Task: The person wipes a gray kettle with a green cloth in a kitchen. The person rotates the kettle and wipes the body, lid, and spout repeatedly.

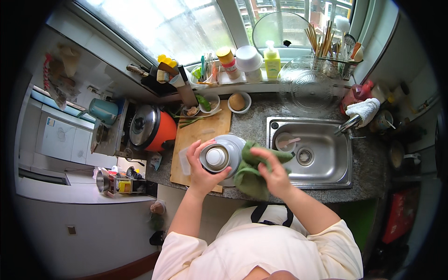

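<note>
My left hand (200, 180) grips a round, grey-rimmed container-like object (202, 159) with a stepped white hub (215, 156) at its centre. Its exact kind is unclear. A crumpled green cloth (250, 175) hangs from my right hand (274, 175), just right of that object and slightly blurred. Partly hidden beneath both is a pale grey round dish or lid (239, 141), over the right side of a wooden cutting board (196, 134). A clear plastic piece (184, 161) pokes out to the left of my left hand.
A steel sink (325, 157) at right holds a small bowl (282, 141) with a pink-handled utensil. Behind the board are small bowls, one with a potato-like item (237, 101). An orange-red cooker (164, 127) stands left. Glass lids (308, 89) lean near the window.
</note>
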Motion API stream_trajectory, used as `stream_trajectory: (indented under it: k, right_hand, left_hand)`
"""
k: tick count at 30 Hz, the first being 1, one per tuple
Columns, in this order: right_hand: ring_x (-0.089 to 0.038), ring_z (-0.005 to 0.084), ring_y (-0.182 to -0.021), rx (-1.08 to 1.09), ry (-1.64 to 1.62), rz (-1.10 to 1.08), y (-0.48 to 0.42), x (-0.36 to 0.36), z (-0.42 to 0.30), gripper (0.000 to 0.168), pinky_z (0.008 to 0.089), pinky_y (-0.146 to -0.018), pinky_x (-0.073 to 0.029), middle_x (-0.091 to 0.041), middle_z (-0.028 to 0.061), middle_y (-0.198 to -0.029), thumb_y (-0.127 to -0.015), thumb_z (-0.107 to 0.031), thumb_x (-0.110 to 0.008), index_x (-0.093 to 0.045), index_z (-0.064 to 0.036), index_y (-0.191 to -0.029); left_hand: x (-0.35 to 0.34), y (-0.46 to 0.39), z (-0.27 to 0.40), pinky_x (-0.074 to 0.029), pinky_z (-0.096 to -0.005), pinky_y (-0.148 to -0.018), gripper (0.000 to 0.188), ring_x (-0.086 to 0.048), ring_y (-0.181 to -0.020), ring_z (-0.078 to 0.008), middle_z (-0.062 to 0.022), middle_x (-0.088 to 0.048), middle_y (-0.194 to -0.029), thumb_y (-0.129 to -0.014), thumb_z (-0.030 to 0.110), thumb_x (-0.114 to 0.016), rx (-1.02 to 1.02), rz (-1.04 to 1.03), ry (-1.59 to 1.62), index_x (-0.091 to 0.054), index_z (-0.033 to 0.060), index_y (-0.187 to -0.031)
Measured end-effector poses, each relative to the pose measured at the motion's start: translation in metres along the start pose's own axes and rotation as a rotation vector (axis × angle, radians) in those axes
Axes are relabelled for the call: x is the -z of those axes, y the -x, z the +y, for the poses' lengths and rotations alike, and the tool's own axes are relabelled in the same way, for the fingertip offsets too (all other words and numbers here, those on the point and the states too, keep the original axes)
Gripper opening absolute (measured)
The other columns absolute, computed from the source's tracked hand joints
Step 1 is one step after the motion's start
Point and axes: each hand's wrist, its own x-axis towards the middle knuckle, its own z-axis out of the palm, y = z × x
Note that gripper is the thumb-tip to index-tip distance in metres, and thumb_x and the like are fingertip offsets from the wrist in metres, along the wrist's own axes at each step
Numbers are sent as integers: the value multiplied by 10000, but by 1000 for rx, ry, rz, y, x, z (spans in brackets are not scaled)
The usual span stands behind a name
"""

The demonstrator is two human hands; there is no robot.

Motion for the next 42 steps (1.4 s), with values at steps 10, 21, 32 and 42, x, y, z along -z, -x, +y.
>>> stream_trajectory:
  k: [10,21,32,42]
  right_hand:
    - [-556,335,-1303,371,692,-60,-27,-27,3,623,431,-1102,-322,-610,213,-1341,-817,11,-626,-488,8,-1425]
    - [-554,378,-1311,369,587,-63,-17,-25,8,655,481,-1111,-387,-598,241,-1357,-780,102,-534,-485,50,-1430]
    - [-592,370,-1215,270,482,-215,-87,-28,15,591,445,-1093,-383,-629,206,-1307,-816,43,-557,-519,-5,-1403]
    - [-648,294,-1132,102,298,158,5,-38,9,466,364,-978,-496,-676,156,-1203,-848,41,-706,-619,-35,-1300]
  left_hand:
    - [-18,2,9,-459,-407,-1057,973,-582,-1176,-273,-146,-545,-1277,-740,176,-877,146,193,146,-293,20,-1502]
    - [-25,1,4,-469,-436,-1025,983,-596,-1126,-280,-162,-542,-1247,-667,98,-901,79,267,118,-296,59,-1440]
    - [-17,1,1,-473,-421,-1034,883,-584,-1141,-283,-155,-537,-1240,-715,144,-855,60,197,132,-322,47,-1412]
    - [-22,2,0,-464,-421,-1025,882,-580,-1123,-273,-153,-520,-1251,-672,158,-902,56,267,101,-334,49,-1339]
